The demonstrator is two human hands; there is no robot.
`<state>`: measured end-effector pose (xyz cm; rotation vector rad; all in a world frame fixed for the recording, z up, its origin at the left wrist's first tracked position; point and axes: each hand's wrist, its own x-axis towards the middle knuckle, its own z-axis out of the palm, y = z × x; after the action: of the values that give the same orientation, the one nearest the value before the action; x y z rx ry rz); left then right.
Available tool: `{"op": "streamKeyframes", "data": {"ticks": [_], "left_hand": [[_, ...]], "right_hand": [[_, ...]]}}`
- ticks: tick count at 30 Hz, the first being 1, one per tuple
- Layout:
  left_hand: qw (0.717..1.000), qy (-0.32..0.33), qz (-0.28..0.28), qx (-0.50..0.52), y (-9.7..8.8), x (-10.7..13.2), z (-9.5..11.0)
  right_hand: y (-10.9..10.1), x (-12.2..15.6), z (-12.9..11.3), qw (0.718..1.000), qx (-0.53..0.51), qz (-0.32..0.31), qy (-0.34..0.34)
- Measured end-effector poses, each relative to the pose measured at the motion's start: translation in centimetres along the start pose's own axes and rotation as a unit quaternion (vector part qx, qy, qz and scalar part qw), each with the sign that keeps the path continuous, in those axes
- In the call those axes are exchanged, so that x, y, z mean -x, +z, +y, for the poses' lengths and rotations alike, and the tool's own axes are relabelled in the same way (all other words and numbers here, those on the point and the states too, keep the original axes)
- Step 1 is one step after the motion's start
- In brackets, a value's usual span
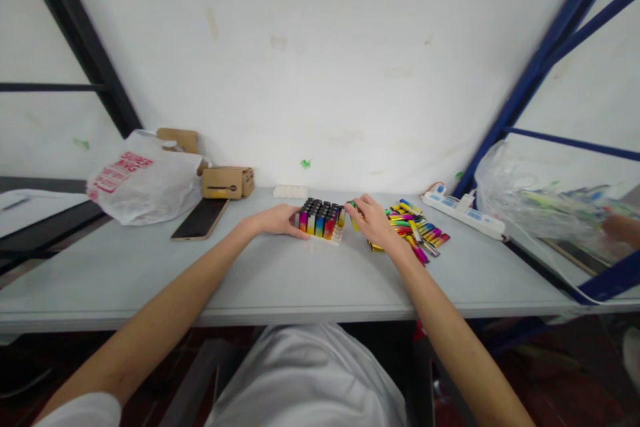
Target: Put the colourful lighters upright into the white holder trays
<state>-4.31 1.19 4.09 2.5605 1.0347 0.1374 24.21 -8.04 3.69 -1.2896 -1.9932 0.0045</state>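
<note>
A white slotted tray (338, 237) stands on the table in front of me, holding upright rows of shiny coloured lighters (319, 224) with black tops. Bare slots show at its right end. My left hand (285, 220) grips the tray's left end, thumb along the near side and fingers partly hidden behind it. Just off the right end, my right hand (371, 219) pinches a green and yellow lighter (355, 223), partly covered by the fingers. Beside and behind that hand lies a loose pile of metallic lighters (420, 232) in several colours.
Against the wall is another white slotted tray (290, 191). Left of it are a cardboard box (227, 183), a phone (201, 219) and a white plastic bag (150, 180). A power strip (465, 212) lies at right, near a blue frame post (525, 80).
</note>
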Motion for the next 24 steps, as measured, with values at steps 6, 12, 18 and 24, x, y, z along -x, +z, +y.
{"op": "streamKeyframes", "data": {"ticks": [6, 12, 18, 24], "left_hand": [[1.0, 0.0, -0.006, 0.011, 0.0, 0.1, 0.1], [1.0, 0.0, 0.0, 0.012, 0.0, 0.0, 0.0], [1.0, 0.0, -0.003, 0.009, -0.1, 0.1, 0.1], [1.0, -0.005, 0.002, 0.008, 0.0, 0.0, 0.0]], "right_hand": [[-0.2, -0.1, -0.2, 0.997, -0.033, -0.03, 0.059], [-0.1, -0.5, 0.2, 0.99, -0.046, -0.124, 0.048], [0.7, -0.4, 0.5, 0.991, -0.024, -0.128, 0.035], [1.2, 0.4, 0.1, 0.973, 0.123, -0.173, 0.091]]}}
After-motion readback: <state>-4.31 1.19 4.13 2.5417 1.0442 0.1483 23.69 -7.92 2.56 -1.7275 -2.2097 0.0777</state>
